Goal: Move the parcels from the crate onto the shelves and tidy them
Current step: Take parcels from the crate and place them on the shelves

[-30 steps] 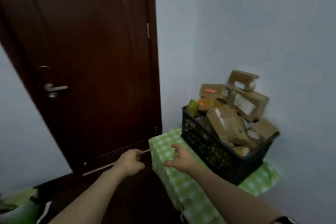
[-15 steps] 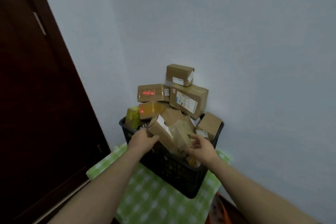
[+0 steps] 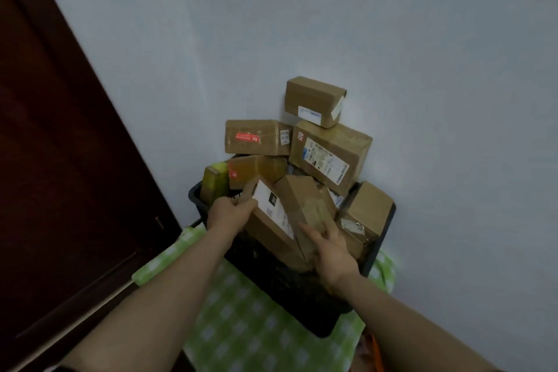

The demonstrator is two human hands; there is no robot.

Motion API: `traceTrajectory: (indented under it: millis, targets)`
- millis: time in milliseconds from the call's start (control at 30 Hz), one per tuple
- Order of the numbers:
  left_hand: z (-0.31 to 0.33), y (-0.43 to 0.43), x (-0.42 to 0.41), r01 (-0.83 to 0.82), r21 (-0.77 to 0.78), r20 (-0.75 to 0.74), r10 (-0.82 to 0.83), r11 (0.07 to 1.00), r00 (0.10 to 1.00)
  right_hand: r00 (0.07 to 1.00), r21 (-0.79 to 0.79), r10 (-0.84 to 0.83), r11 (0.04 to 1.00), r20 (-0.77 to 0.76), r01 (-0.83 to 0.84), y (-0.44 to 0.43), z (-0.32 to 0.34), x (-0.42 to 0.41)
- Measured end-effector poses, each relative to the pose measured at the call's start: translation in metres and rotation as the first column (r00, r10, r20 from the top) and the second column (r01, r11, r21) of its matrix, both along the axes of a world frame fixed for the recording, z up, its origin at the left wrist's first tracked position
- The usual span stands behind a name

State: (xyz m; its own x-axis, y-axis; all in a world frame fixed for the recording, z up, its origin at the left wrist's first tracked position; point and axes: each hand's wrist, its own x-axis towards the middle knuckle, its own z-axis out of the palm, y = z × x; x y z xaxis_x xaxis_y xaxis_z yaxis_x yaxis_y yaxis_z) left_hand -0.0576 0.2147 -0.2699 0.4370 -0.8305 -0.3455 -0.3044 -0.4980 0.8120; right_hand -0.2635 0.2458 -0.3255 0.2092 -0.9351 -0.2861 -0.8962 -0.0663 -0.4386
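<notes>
Parcel (image 3: 270, 214) leans in crate (image 3: 302, 299), left hand (image 3: 231, 214) gripping its end, right hand (image 3: 332, 249) alongside.

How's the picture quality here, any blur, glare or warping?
Head view: dim, flat, bluish light, no glare; head view: the wide lens tilts the door and flares the forearms; head view: the crate wall sinks into shadow, and the label on the parcel gripped by the left hand is too soft to read.
</notes>
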Motion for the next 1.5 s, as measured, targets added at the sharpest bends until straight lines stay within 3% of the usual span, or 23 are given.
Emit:
traceTrajectory:
  millis: [267, 333, 400, 433, 500, 567, 600, 767, 833, 933, 1000, 1033, 1100, 1167, 1200, 1267, 1367, 1433, 1500]
  targets:
    - [0.054, 0.074, 0.045, -0.405, -0.214, -0.215, 0.362, 0.889, 0.907, 0.983, 0.028, 0.166, 0.986, -0.076, -0.165, 0.002, 0.000, 0.009]
    - [0.063, 0.104, 0.046, -0.466, -0.227, -0.243, 0.414, 0.855, 0.877, 0.989, -0.088, 0.149, 0.985, 0.003, -0.148, 0.002, 0.004, 0.010]
    - [0.070, 0.134, 0.047, -0.533, -0.244, -0.316, 0.453, 0.810, 0.833, 0.960, -0.180, 0.108, 0.982, 0.257, -0.062, 0.004, 0.009, 0.020]
    - [0.072, 0.148, 0.047, -0.568, -0.247, -0.356, 0.472, 0.785, 0.806, 0.905, -0.123, 0.061, 0.992, 0.420, -0.010, 0.006, 0.014, 0.027]
    - [0.076, 0.177, 0.046, -0.640, -0.236, -0.419, 0.517, 0.732, 0.746, 0.717, 0.178, -0.123, 0.984, 0.686, -0.001, 0.014, 0.027, 0.047]
    - [0.079, 0.207, 0.049, -0.695, -0.223, -0.465, 0.551, 0.684, 0.692, 0.583, 0.476, -0.313, 0.867, 0.750, -0.147, 0.029, 0.039, 0.065]
    - [0.081, 0.222, 0.051, -0.711, -0.222, -0.476, 0.563, 0.667, 0.676, 0.557, 0.551, -0.352, 0.800, 0.752, -0.238, 0.039, 0.045, 0.073]
    - [0.095, 0.300, 0.076, -0.784, -0.293, -0.577, 0.552, 0.548, 0.601, 0.460, 0.559, -0.338, 0.636, 0.821, -0.531, 0.092, 0.071, 0.109]
    - [0.101, 0.329, 0.079, -0.759, -0.308, -0.600, 0.502, 0.573, 0.623, 0.416, 0.547, -0.358, 0.606, 0.836, -0.577, 0.116, 0.079, 0.128]
    - [0.104, 0.365, 0.073, -0.671, -0.253, -0.539, 0.475, 0.697, 0.696, 0.390, 0.515, -0.337, 0.572, 0.857, -0.638, 0.159, 0.096, 0.160]
    - [0.104, 0.388, 0.070, -0.646, -0.217, -0.497, 0.487, 0.732, 0.719, 0.381, 0.498, -0.321, 0.548, 0.867, -0.672, 0.190, 0.110, 0.181]
    - [0.104, 0.399, 0.072, -0.667, -0.209, -0.490, 0.514, 0.715, 0.704, 0.380, 0.493, -0.314, 0.542, 0.870, -0.681, 0.203, 0.115, 0.191]
    - [0.105, 0.424, 0.080, -0.771, -0.226, -0.459, 0.633, 0.596, 0.624, 0.375, 0.472, -0.287, 0.555, 0.881, -0.685, 0.228, 0.125, 0.207]
    - [0.110, 0.452, 0.092, -0.837, -0.282, -0.180, 0.832, 0.468, 0.526, 0.380, 0.427, -0.216, 0.616, 0.900, -0.662, 0.247, 0.136, 0.220]
    - [0.114, 0.467, 0.095, -0.821, -0.314, 0.023, 0.868, 0.477, 0.496, 0.381, 0.395, -0.172, 0.650, 0.908, -0.649, 0.256, 0.142, 0.226]
    - [0.124, 0.493, 0.097, -0.706, -0.376, 0.380, 0.795, 0.600, 0.473, 0.376, 0.313, -0.066, 0.696, 0.924, -0.646, 0.271, 0.155, 0.234]
    - [0.129, 0.517, 0.103, -0.535, -0.195, 0.697, 0.499, 0.822, 0.514, 0.374, 0.170, 0.191, 0.649, 0.907, -0.742, 0.295, 0.171, 0.248]
    - [0.128, 0.527, 0.106, -0.460, -0.079, 0.645, 0.397, 0.884, 0.652, 0.346, 0.088, 0.372, 0.562, 0.861, -0.823, 0.315, 0.182, 0.254]
    - [0.125, 0.539, 0.107, -0.464, -0.136, 0.363, 0.480, 0.875, 0.799, 0.296, 0.035, 0.478, 0.481, 0.827, -0.876, 0.331, 0.190, 0.259]
